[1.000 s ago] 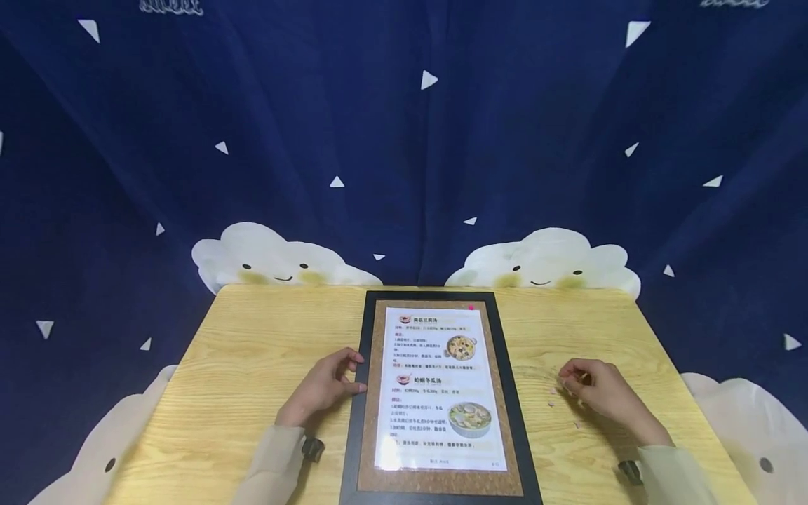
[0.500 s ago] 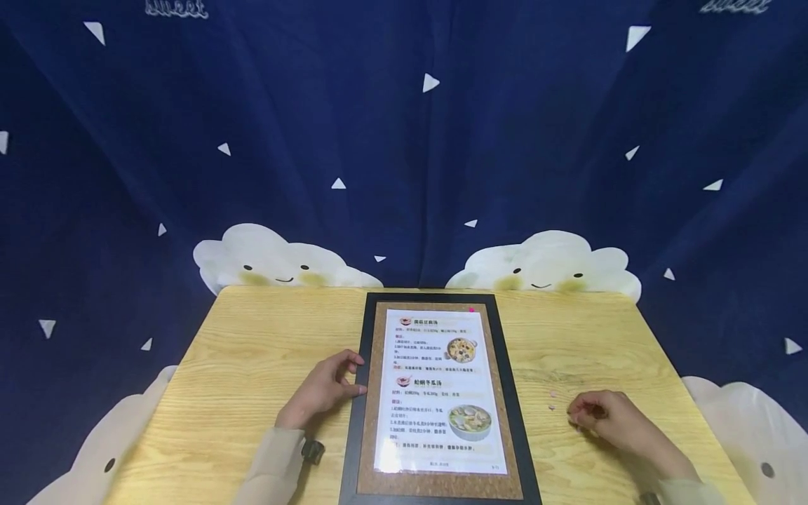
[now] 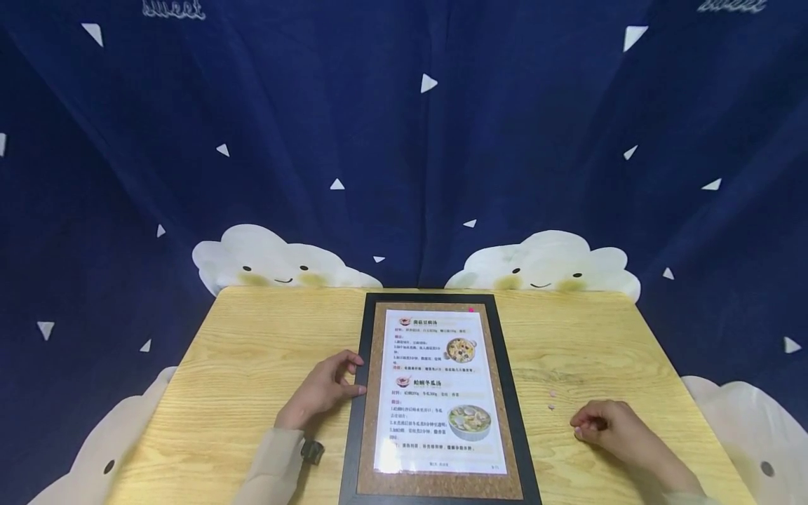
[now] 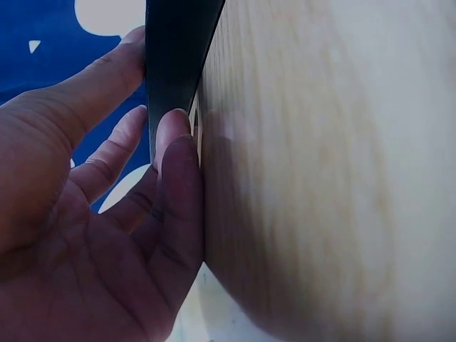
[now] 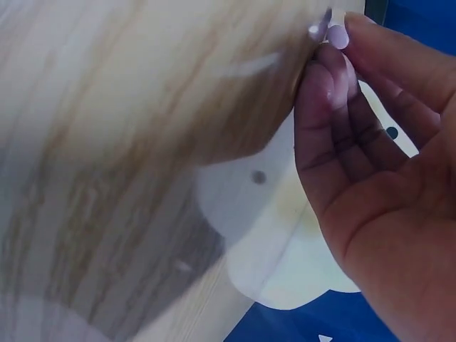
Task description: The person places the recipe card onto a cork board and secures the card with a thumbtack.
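A black-framed cork board (image 3: 362, 393) lies lengthwise in the middle of the wooden table (image 3: 252, 351). A printed recipe sheet (image 3: 435, 386) lies on it, with a pink pin (image 3: 470, 308) at its top right corner. My left hand (image 3: 356, 373) rests on the table, thumb and fingertips touching the frame's left edge (image 4: 178, 64). My right hand (image 3: 579, 426) sits on the table right of the board, fingers curled. In the right wrist view its thumb and forefinger pinch a small pale pushpin (image 5: 338, 35).
Two tiny loose pins (image 3: 551, 401) lie on the wood between the board and my right hand. A dark blue curtain (image 3: 404, 140) with white triangles and cloud shapes hangs close behind the table's far edge.
My right hand has drawn back from the loose pins toward the near right of the table, with its fingers now pinched together. The left hand and board have stayed still.
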`<state>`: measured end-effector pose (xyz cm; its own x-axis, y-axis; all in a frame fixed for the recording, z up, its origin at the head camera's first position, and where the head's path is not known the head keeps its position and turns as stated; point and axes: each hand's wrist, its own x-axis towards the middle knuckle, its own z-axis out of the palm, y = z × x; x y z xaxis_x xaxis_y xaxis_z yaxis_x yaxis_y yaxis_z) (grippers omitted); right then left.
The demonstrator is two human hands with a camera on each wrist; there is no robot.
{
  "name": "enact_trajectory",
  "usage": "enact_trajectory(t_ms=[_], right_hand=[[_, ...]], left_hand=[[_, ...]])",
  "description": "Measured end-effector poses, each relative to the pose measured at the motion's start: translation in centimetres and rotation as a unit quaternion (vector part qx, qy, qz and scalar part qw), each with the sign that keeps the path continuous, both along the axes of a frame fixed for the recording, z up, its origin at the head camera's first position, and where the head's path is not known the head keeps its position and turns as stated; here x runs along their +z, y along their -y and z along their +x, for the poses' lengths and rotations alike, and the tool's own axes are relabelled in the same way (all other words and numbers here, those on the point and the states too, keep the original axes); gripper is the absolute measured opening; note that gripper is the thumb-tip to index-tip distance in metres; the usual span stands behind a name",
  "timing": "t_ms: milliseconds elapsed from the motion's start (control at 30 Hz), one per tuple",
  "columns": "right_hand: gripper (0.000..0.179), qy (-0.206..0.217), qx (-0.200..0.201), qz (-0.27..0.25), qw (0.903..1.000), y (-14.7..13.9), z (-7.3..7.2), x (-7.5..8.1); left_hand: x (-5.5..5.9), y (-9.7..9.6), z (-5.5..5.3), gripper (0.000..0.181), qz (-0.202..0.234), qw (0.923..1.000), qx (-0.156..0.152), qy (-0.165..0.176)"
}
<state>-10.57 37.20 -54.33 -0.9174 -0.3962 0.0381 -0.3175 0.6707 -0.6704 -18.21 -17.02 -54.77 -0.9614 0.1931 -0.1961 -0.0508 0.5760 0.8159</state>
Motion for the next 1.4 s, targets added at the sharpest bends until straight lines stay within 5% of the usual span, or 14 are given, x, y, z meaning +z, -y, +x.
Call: enact_trajectory(t_ms=[700, 1100, 1400], right_hand=[[0.014, 0.026, -0.016, 0.024, 0.9992, 1.5, -1.1, 1.3], [0.012, 0.029, -0.054, 0.038, 0.9974, 6.8, -7.5, 4.0], [0.011, 0.045, -0.015, -0.022, 0.9986, 13.0, -14.4, 4.3]], left_hand=[[0.0, 0.1, 0.1, 0.044, 0.001, 1.0000, -0.005, -0.002], [0.1, 0.1, -0.3, 0.045, 0.013, 0.9998, -0.016, -0.006], [-0.1, 0.2, 0.0, 0.046, 0.026, 0.9995, -0.016, 0.003]])
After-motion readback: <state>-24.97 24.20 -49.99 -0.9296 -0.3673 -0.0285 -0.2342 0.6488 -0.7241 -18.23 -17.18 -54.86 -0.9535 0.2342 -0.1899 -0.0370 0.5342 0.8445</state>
